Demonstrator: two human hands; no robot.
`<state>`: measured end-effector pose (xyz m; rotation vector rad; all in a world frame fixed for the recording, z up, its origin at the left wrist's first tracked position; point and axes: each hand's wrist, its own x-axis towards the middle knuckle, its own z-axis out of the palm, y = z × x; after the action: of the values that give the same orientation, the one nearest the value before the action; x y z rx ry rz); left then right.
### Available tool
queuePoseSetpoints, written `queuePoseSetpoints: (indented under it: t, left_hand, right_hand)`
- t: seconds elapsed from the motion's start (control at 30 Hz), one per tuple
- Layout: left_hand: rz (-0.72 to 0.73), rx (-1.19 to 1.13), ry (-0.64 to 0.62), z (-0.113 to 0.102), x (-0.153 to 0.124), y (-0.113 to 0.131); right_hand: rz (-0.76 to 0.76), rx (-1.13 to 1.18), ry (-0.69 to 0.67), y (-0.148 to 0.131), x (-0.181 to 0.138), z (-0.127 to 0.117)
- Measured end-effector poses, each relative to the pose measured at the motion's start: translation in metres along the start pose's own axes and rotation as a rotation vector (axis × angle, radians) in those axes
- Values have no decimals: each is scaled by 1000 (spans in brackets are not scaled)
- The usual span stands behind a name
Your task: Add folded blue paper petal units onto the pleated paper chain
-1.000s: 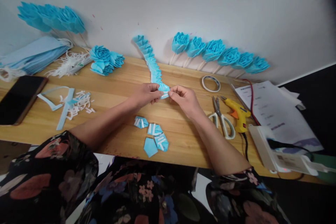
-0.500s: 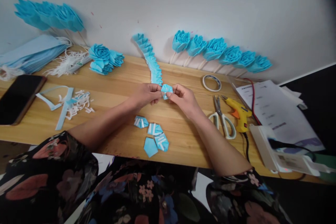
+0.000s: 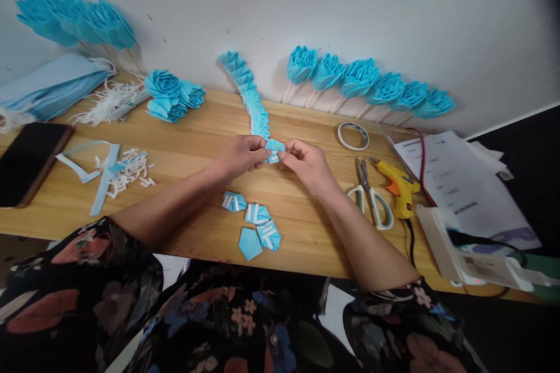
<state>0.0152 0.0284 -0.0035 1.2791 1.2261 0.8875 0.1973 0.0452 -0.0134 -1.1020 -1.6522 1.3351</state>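
Note:
Between both hands is a small folded blue petal [image 3: 275, 147] with a white strip on it. My left hand [image 3: 245, 154] pinches its left edge; my right hand [image 3: 305, 162] pinches its right edge, thumb near the white strip. Just beyond the fingers, a curved chain of overlapping blue petals [image 3: 249, 96] runs back and leans on the wall. Nearer to me lie several loose folded petals [image 3: 257, 214], most with white strips, and one plain blue pentagon [image 3: 251, 243].
Blue fabric flowers on sticks [image 3: 359, 77] lean on the wall. Scissors [image 3: 366, 189], a yellow glue gun [image 3: 399, 186], a tape roll [image 3: 353, 136] and a power strip [image 3: 455, 250] lie right. At left are a phone [image 3: 32, 163], white scraps [image 3: 131, 172] and a mask stack [image 3: 52, 90].
The petal in my fingers has tilted and shifted slightly left, and its white strip shows more plainly. My view has moved a little; the other things lie as before.

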Motion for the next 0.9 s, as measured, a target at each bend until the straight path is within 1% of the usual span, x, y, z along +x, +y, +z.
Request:
queuePoseSetpoints:
  t: [0.2,0.33,0.47,0.7,0.9]
  left_hand:
    - [2,6,-28,-2,1,0]
    - [48,40,-6,-6,3,0]
    - [70,57,21,-8,3,0]
    - [73,52,14,-7,3,-1]
    - [77,8,8,-5,2,1]
  right_hand:
    - [57,83,-24,-2,1,-5]
    - [81,169,-69,-2,2,-10]
    - [62,111,-24,-2,3,-13]
    - [34,31,-14,-5,1,-10]
    - [26,-3,-3,0,1,-9]
